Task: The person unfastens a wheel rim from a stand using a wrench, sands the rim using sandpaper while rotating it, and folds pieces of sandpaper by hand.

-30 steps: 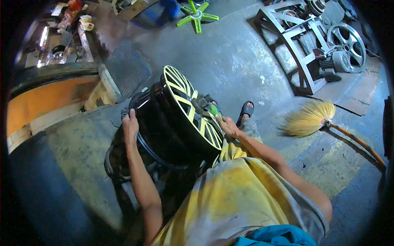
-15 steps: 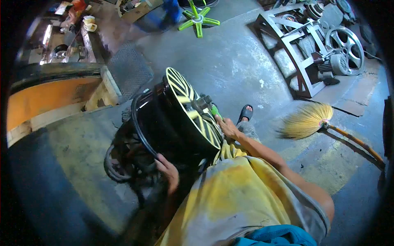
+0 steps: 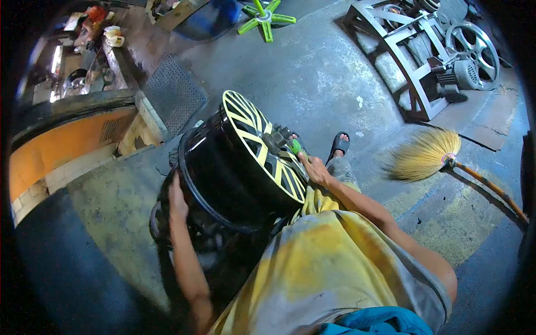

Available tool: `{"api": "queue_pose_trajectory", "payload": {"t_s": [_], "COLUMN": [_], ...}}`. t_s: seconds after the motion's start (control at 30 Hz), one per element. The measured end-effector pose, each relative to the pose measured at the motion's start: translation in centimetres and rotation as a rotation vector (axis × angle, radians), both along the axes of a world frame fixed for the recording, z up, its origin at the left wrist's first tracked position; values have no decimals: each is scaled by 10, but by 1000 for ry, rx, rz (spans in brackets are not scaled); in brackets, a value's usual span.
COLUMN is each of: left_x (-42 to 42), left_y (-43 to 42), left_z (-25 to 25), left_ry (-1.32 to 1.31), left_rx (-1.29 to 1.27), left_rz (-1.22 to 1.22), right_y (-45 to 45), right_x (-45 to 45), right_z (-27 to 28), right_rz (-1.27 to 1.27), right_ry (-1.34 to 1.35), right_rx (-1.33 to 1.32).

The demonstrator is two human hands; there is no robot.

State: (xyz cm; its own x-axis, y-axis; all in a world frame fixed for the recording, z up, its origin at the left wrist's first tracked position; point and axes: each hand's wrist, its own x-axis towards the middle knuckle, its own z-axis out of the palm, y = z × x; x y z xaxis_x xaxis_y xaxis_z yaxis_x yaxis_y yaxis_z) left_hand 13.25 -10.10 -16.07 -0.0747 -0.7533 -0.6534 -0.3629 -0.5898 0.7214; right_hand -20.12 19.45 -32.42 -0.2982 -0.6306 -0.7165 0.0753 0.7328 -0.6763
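A glossy black wheel rim (image 3: 231,173) with a yellow-and-black spoked face stands on edge in front of me, its face turned to the right. At its centre is a grey threaded hub clamp (image 3: 276,138) with a green handle (image 3: 296,147). My right hand (image 3: 316,168) is closed around the end of that handle. My left hand (image 3: 177,196), somewhat blurred, reaches up beside the rim's rear edge with its fingers stretched out; whether it touches the rim I cannot tell. Dark machinery behind and below the rim is mostly hidden in shadow.
A straw broom (image 3: 427,156) lies on the floor at the right. Beyond it stands a grey metal frame (image 3: 410,84) with a motor (image 3: 463,73) and pulley wheel. A green star-shaped base (image 3: 266,21) is at the back. An orange-walled pit (image 3: 72,139) edges the left.
My left hand has left the rim's lower rear edge and moved up and left along its back side. My right hand stays at the green handle. The camera view has shifted slightly.
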Motion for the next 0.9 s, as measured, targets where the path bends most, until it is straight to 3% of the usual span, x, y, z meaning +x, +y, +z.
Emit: {"api": "queue_pose_trajectory", "payload": {"t_s": [0.03, 0.07, 0.13, 0.17, 0.23, 0.33, 0.43, 0.67, 0.77, 0.83, 0.9], "left_x": [-32, -26, -79, -83, -79, -91, -84, -65, -64, -65, -66], "left_y": [-15, -50, -67, -82, -104, -96, -107, -133, -138, -140, -138], "left_z": [11, -8, 8, -10, -41, -31, -44, -78, -85, -81, -81], "left_ry": [36, 167, 92, 94, -476, -652, -600, -674, -663, -696, -677], "left_rx": [-131, -29, 99, 98, 109, -73, -64, -22, 4, -41, -24], "left_rz": [-17, -95, -156, -158, -391, -534, -558, -555, -555, -681, -624], "right_y": [0, 0, -4, -3, -2, 1, 5, 7, 6, 5, 1], "right_x": [1, 0, -3, -5, -3, -1, 2, 0, -2, -2, 1], "right_z": [1, 5, 19, 17, 8, -1, -10, -48, -46, -33, -22], "right_rz": [0, 7, 2, 0, 6, -27, -31, -1, 27, 74, 85], "right_ry": [-6, -3, -23, -21, -51, -35, 42, -64, -31, -5, -84], "right_rx": [3, 12, 11, 10, -10, -102, -207, -60, -42, -19, -19]}}
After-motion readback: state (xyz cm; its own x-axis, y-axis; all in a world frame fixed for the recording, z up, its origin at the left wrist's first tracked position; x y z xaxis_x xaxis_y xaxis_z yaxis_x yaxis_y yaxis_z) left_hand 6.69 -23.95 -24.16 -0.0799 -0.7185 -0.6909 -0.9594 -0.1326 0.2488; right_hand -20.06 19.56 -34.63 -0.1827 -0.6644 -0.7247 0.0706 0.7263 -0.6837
